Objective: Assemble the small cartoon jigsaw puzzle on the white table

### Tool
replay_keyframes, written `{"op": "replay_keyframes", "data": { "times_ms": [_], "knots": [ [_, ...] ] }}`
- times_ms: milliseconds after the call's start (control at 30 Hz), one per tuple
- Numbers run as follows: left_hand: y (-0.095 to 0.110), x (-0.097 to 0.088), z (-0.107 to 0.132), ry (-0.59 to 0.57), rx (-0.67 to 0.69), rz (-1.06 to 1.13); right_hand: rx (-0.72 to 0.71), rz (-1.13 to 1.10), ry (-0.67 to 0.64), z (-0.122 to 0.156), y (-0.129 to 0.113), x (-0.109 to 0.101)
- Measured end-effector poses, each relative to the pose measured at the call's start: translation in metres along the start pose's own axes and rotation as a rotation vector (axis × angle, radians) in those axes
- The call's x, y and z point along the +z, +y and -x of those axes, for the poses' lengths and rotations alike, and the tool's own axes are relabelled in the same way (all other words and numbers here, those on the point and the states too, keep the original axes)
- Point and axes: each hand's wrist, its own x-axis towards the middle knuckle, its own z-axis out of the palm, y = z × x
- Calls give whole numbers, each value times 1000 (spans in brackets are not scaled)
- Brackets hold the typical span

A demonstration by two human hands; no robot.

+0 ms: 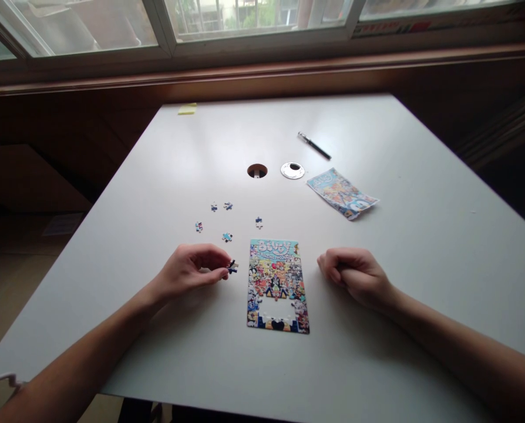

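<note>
A colourful jigsaw puzzle (276, 276) lies flat between my two hands, with a white gap in its lower middle. My left hand (197, 267), at the puzzle's left side, pinches a dark puzzle piece (233, 267) between thumb and fingers. To the right of the puzzle, my right hand (353, 273) rests on the table as a closed fist; whether anything is inside it is hidden. Several loose pieces lie beyond my left hand, among them a light blue piece (227, 237) and a blue and white piece (259, 222).
The white table (178, 158) has a round cable hole (257, 171) with its metal cover (292, 170) beside it. A black pen (314, 145) and a creased picture sheet (342, 194) lie at the right back. Yellow tape (187, 108) sticks near the far edge, below the window.
</note>
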Motion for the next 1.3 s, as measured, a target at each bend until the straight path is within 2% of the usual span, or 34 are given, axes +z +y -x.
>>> {"op": "replay_keyframes", "data": {
  "times_ms": [133,300,400,500,1300],
  "knots": [
    [4,4,-1,-19,77,-154,13,46,-1,-1,-1,0],
    [16,31,-1,-36,293,-475,-53,99,-45,-3,-3,3],
    [20,48,1,-52,320,-593,-108,162,-72,-2,-3,5],
    [20,56,3,-81,323,-643,-140,205,-97,-2,-2,6],
    [17,57,2,-101,308,-701,-160,236,-114,-2,-3,7]
  ]
}}
